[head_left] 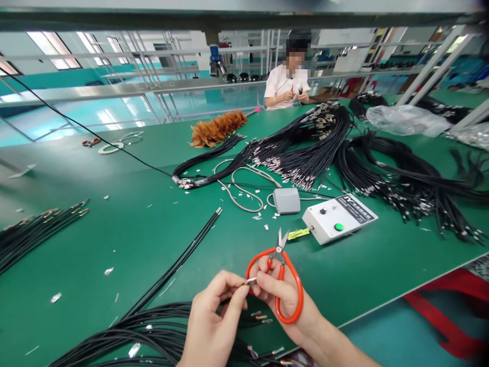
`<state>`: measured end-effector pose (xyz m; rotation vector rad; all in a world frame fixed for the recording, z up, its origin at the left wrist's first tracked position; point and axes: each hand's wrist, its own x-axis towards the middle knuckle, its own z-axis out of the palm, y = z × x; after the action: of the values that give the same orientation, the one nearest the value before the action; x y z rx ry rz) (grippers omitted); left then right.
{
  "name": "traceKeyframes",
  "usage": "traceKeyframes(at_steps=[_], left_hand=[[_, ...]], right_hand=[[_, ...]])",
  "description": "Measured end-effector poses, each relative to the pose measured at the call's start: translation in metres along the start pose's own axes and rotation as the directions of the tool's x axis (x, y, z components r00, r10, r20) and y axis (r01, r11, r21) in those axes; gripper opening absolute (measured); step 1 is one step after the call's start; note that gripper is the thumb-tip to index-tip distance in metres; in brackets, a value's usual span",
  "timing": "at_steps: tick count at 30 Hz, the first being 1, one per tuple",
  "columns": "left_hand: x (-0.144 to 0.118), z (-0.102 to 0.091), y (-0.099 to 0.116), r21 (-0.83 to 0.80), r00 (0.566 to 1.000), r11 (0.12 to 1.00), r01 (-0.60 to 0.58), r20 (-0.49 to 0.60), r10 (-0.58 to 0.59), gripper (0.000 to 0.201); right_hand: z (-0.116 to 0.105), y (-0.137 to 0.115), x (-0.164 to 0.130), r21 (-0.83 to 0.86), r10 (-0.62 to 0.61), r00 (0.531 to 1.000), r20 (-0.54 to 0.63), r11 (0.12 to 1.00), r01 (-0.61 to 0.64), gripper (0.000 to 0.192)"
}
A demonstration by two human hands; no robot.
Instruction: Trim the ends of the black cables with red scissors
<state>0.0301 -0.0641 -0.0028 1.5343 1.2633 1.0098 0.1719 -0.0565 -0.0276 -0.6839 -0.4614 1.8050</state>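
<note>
Loose bundle of black-jacketed cables (126, 336) right at the near side, stripped ends fanning out under the hands. Green tabletop (130, 244) is cut off by a slanting edge at lower right; a red fabric strap (445, 300) shows past it. Best open room: left-centre, and the strip between the hands and that edge, only scraps on the left part.

Around: three or so thin black cables (183, 253) run diagonally left of the hands; another black cable bundle (42, 229) at far left. Ahead, a white control box with a green button (328, 221) and a grey rounded block (286, 201) on a looped grey cord. Behind those, a big heap of black cables (305, 148) blocks the far middle, brown feather duster (217, 130) beside it. Co-worker (286, 84) across the table.

Left hand (214, 311): thumb and fingertips pinched on a thin silvery wire end (251, 280); its cable is mostly hidden, can't tell which one it is. Right hand (286, 293): half-curled, orange-red-handled scissors (278, 250) looped over the fingers, blades slightly parted and pointing away, thumb and finger at the wire tip.
</note>
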Motion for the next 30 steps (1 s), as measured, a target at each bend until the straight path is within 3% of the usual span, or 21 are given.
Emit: traceKeyframes(at_steps=[7, 12, 16, 18, 23, 30], left_hand=[[-0.001, 0.002, 0.0, 0.208, 0.966, 0.948, -0.242, -0.044, 0.256, 0.012], [-0.001, 0.003, -0.004, 0.296, 0.939, 0.903, -0.311, -0.053, 0.341, 0.012], [-0.002, 0.004, -0.004, 0.313, 0.938, 0.905, -0.289, -0.096, 0.333, 0.012], [-0.001, 0.005, -0.001, 0.25, 0.945, 0.932, -0.263, -0.129, 0.302, 0.012], [0.0, 0.005, 0.008, 0.134, 0.967, 0.979, -0.152, -0.185, 0.175, 0.011], [-0.002, 0.004, 0.002, 0.218, 0.973, 0.959, -0.183, -0.101, 0.208, 0.011]], right_hand=[[0.0, 0.001, 0.001, 0.12, 0.047, 0.999, 0.004, 0.992, -0.047, 0.026], [0.004, -0.001, -0.001, 0.139, 0.102, 0.994, 0.028, 0.985, -0.105, 0.031], [0.004, 0.005, -0.004, -0.053, -0.113, 0.993, -0.019, 0.992, 0.112, 0.032], [0.0, 0.009, -0.003, -0.125, -0.169, 0.984, -0.056, 0.979, 0.161, 0.032], [-0.008, 0.013, 0.001, -0.006, -0.058, 0.985, -0.161, 0.998, 0.058, 0.033], [0.003, 0.005, -0.003, 0.142, 0.036, 0.999, -0.017, 0.989, -0.033, 0.031]])
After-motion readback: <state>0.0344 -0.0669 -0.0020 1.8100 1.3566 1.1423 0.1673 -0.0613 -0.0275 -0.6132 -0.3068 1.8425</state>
